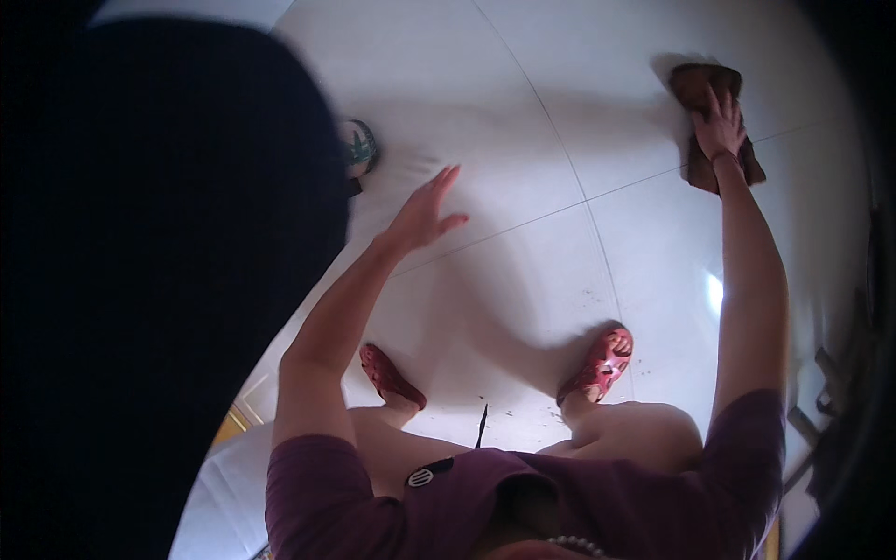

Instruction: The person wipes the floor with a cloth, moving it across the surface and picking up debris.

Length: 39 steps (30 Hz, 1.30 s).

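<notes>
My right hand (pixel 719 133) lies on a dark brown cloth (pixel 702 78) at the upper right, its fingers spread over the fabric and the cloth flat against the pale tiled floor (pixel 630 231). Raised in front of me on the left, my left hand (pixel 423 217) holds nothing; its thumb stands apart from the fingers. Between my knees and the hands are my two feet in red openwork shoes, one at the left (pixel 388 378) and one at the right (pixel 602 360).
A large dark, blurred shape (pixel 175 210) hides the left side. Beside its edge shows part of a green-patterned object (pixel 360 147). Dark specks and a thin black strip (pixel 482 425) lie near my feet. Unclear dark objects (pixel 826 392) stand at the right rim.
</notes>
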Motion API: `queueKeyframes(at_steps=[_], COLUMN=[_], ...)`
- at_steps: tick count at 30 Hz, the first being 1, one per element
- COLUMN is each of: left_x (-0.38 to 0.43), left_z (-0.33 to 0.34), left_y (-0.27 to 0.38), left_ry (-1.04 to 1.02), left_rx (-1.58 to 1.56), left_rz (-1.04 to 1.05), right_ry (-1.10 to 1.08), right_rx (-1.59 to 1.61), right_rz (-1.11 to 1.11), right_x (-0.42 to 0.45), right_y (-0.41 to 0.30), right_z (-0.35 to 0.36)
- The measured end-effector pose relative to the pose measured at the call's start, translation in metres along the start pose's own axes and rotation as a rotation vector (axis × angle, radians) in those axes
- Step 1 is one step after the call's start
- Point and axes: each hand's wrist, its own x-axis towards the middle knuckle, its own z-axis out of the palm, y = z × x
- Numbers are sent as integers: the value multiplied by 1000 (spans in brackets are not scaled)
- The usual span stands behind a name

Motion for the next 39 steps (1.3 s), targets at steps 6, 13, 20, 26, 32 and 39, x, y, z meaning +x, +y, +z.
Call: queueKeyframes(at_steps=[6, 13, 20, 26, 32, 39], left_x=[-160, -275, -220, -164, -121, -89], left_z=[-24, -19, -27, -13, -2, 12], left_y=[-77, -196, -240, -255, -268, -245], left_ry=[-12, 291, 548, 653, 783, 826], left_rx=[-210, -366, -179, 105, 234, 486], left_rz=[-209, -515, -288, -129, -3, -104], right_ry=[-95, -240, -2, -97, -131, 64], right_rx=[-31, -62, 75, 155, 346, 375], right_rz=[-120, -544, -889, -1093, -1218, -412], right_x=[-25, -107, -248, -467, -544, -330], right_y=[-128, -284, -349, -350, -341, -373], right_z=[-9, -42, -34, -24, 13, -42])
